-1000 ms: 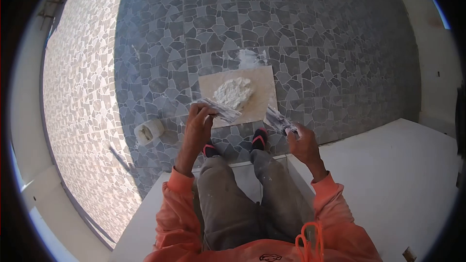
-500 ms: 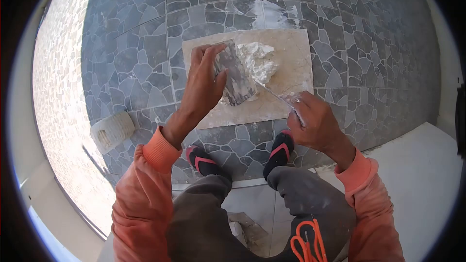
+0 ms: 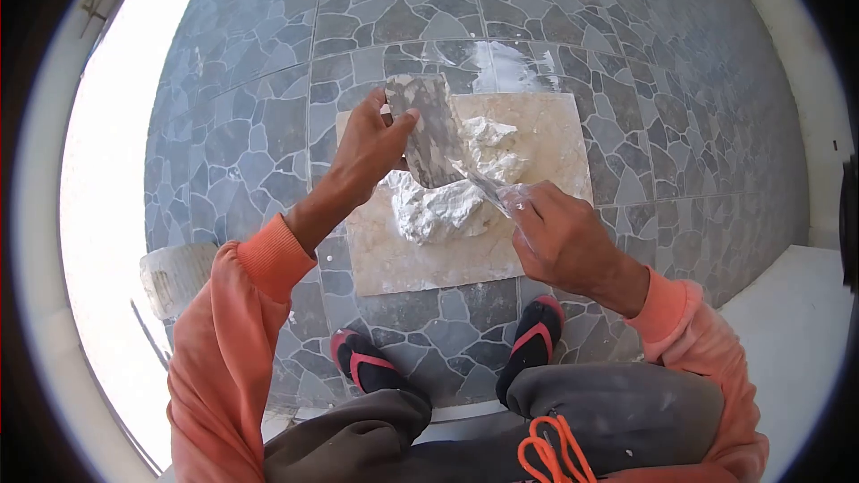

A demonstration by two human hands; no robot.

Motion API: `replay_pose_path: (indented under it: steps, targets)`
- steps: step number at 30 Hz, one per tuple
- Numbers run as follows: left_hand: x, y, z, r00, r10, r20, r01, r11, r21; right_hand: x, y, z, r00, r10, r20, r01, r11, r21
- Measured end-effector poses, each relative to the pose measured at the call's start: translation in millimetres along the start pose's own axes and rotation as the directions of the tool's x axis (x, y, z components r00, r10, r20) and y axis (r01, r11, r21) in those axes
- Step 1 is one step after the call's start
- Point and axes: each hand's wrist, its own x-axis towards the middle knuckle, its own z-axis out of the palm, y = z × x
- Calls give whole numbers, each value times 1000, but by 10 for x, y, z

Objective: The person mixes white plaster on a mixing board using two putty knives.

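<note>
My left hand [image 3: 365, 150] grips the left edge of a flat rectangular plate [image 3: 428, 130], grey and blotched with whitish paste. It is held up over a tan tile-like slab [image 3: 559, 148] on the floor. In my right hand [image 3: 568, 240] is a putty knife [image 3: 486, 186], smeared white, its tip at the plate's lower right edge. Fingers hide most of its handle. Lumpy white plaster [image 3: 438, 217] lies heaped on the slab, below and to the right of the plate, which covers part of it.
Stone-patterned grey floor tiles [image 3: 233, 143] surround the slab, with a white smear [image 3: 514, 67] just beyond it. A whitish roll-shaped container [image 3: 179, 279] sits at the left, partly behind my sleeve. My feet in sandals [image 3: 367, 362] stand at the slab's near side.
The plate has come up off the heap, showing more plaster beneath. The putty knife's tip has moved to the plate's edge. My view has shifted, with slab and feet lower in it.
</note>
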Motion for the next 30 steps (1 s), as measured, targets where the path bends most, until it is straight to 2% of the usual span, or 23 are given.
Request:
replay_pose_path:
  steps: [4, 10, 13, 16, 19, 22, 25, 28, 30]
  targets:
    - [8, -86, -41, 996, 84, -33, -78, 986, 146, 31, -106, 25, 1000, -8, -30, 6, 998, -57]
    - [-175, -42, -2, 962, 227, -153, -203, 967, 157, -3, -300, 125, 999, -8, -32, 6, 999, -47]
    - [-235, 4, -26, 963, 207, -172, -168, 962, 215, -31, -306, 187, 998, -46, -50, 44, 997, -56]
    - [-247, -15, -81, 961, 249, -120, -204, 932, 300, -44, -308, 259, 998, -46, -48, 43, 997, -59]
    - [-247, -49, -110, 958, 255, -129, -200, 921, 334, -48, -291, 330, 996, -40, -77, 35, 997, -62]
    - [-279, -43, -71, 958, 223, -179, -177, 954, 242, -52, -315, 382, 997, -33, -71, 30, 999, -40]
    - [-415, -12, 24, 967, 177, -183, -101, 927, 361, -32, -291, 446, 997, -20, -77, 17, 999, -43]
    - [-492, -55, 106, 987, 145, -65, -116, 937, 330, -11, -108, 576, 994, 7, -109, -16, 997, -74]
    - [-523, -42, 121, 992, 129, -7, -115, 908, 402, 11, 1, 612, 992, 28, -125, -36, 998, -57]
